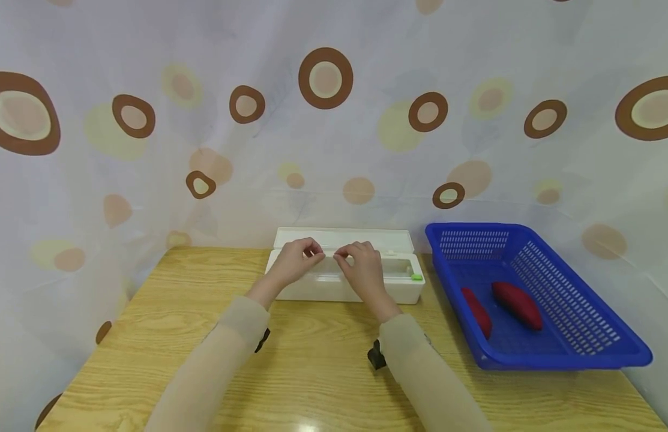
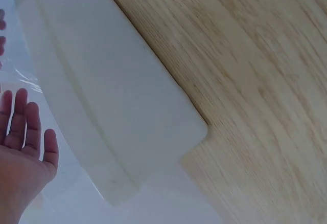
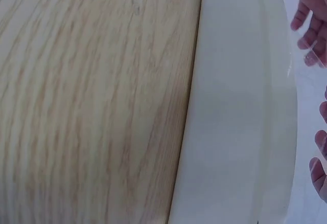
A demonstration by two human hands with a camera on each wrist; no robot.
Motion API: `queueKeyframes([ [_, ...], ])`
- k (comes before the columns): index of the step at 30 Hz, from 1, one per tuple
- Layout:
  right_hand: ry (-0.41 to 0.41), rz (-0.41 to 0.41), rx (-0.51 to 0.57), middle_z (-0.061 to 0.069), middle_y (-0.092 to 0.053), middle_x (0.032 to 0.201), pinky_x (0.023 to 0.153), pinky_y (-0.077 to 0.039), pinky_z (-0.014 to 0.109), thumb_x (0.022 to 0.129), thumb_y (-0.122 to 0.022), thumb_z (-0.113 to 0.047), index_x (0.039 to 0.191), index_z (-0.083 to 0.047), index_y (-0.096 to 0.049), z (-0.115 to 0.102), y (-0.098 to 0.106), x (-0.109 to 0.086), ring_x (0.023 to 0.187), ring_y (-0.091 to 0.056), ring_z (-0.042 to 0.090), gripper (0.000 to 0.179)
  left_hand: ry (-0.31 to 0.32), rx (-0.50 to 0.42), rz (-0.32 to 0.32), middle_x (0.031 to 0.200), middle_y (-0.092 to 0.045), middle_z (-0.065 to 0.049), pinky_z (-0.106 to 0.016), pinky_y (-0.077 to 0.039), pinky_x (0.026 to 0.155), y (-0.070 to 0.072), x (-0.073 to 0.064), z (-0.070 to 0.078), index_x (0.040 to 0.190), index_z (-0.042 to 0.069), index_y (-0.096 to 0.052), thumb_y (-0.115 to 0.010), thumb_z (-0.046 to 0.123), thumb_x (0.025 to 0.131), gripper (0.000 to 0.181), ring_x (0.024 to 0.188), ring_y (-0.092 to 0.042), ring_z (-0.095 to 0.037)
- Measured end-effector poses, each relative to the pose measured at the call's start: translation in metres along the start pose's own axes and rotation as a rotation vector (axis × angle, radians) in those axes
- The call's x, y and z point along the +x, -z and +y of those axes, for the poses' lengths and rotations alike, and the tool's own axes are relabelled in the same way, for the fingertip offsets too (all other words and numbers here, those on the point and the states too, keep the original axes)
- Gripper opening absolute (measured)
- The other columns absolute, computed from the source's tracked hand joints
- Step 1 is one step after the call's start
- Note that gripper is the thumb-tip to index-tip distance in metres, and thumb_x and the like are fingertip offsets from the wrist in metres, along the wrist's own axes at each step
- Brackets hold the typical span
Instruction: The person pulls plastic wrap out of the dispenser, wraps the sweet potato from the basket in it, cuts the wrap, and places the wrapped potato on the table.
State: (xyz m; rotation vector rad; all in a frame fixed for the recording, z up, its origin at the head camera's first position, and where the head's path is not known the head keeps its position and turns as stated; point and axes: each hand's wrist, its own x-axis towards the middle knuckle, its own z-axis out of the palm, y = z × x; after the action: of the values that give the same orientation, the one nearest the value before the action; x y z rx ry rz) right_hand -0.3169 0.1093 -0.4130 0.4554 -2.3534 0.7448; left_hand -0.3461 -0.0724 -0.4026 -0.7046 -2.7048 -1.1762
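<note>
A long white cling film dispenser box [image 1: 344, 291] stands at the table's back with its lid [image 1: 344, 239] up. Above its opening, thumb and fingers of my left hand [image 1: 296, 259] pinch thin clear cling film. Close beside it, my right hand [image 1: 364, 267] pinches the film too, thumb against fingers. The film is nearly invisible in the head view; a glossy edge of cling film [image 3: 318, 55] shows by the left fingertips in the right wrist view. In the left wrist view the left hand [image 2: 25, 137] shows beside the box's front [image 2: 117, 81]; the right hand is mostly cut off.
To the right stands a blue plastic basket [image 1: 550, 362] holding two dark red sweet potatoes [image 1: 517, 305]. A green slider [image 1: 416, 277] sits at the box's right end. Behind the wooden table [image 1: 312, 354] hangs a patterned curtain [image 1: 366, 150].
</note>
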Motion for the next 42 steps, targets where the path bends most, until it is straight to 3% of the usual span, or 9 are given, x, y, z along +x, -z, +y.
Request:
queueKeyframes([
  [7,-0.009,-0.027,0.022,0.001,-0.067,0.082,0.075,-0.044,0.048,0.085,-0.071,-0.020,0.085,-0.012,-0.072,-0.002,0.002,0.003,0.085,-0.055,0.025,0.008,-0.006,0.142,0.081,0.087,-0.056,0.001,-0.037,-0.040,0.076,-0.018,-0.005,0.019,0.090,0.013,-0.055,-0.077,0.036,0.078,0.035,0.081,-0.050,-0.017],
  [14,-0.026,-0.039,0.031,0.000,-0.068,0.083,0.074,-0.044,0.047,0.085,-0.071,-0.021,0.086,-0.014,-0.073,-0.001,0.003,0.005,0.086,-0.056,0.025,0.007,0.069,0.185,0.136,0.081,-0.050,-0.003,-0.039,-0.033,0.072,-0.024,-0.005,0.015,0.087,0.010,-0.051,-0.074,0.026,0.079,0.029,0.077,-0.044,-0.021],
  [23,-0.014,-0.031,0.060,0.001,-0.068,0.082,0.075,-0.044,0.047,0.085,-0.071,-0.021,0.085,-0.014,-0.073,0.000,0.003,0.006,0.085,-0.056,0.025,0.007,0.037,0.202,0.074,0.087,-0.059,-0.001,-0.044,-0.038,0.082,-0.009,-0.008,0.005,0.091,0.010,-0.059,-0.068,0.016,0.080,0.016,0.082,-0.051,-0.020],
  [31,-0.011,-0.051,0.063,0.000,-0.068,0.083,0.076,-0.044,0.047,0.085,-0.070,-0.023,0.085,-0.014,-0.073,0.000,0.004,0.007,0.086,-0.056,0.025,0.009,-0.049,0.258,0.079,0.082,-0.060,-0.001,-0.034,-0.045,0.072,0.007,-0.014,0.001,0.083,0.010,-0.060,-0.067,0.010,0.078,0.009,0.079,-0.053,-0.019],
  [37,-0.011,-0.060,0.065,0.001,-0.069,0.084,0.079,-0.045,0.048,0.085,-0.070,-0.022,0.086,-0.013,-0.073,-0.001,0.005,0.007,0.088,-0.056,0.026,0.009,-0.074,0.255,0.008,0.080,-0.060,0.000,-0.030,-0.046,0.071,0.021,-0.018,-0.005,0.080,0.010,-0.064,-0.068,0.013,0.083,0.005,0.077,-0.053,-0.016],
  [42,-0.016,-0.077,0.076,0.001,-0.069,0.086,0.081,-0.044,0.047,0.086,-0.069,-0.022,0.088,-0.013,-0.073,0.000,0.008,0.006,0.091,-0.056,0.025,0.010,-0.125,0.313,0.007,0.079,-0.064,0.000,-0.030,-0.047,0.071,0.032,-0.021,-0.006,0.080,0.010,-0.068,-0.069,0.013,0.084,0.005,0.077,-0.054,-0.016],
])
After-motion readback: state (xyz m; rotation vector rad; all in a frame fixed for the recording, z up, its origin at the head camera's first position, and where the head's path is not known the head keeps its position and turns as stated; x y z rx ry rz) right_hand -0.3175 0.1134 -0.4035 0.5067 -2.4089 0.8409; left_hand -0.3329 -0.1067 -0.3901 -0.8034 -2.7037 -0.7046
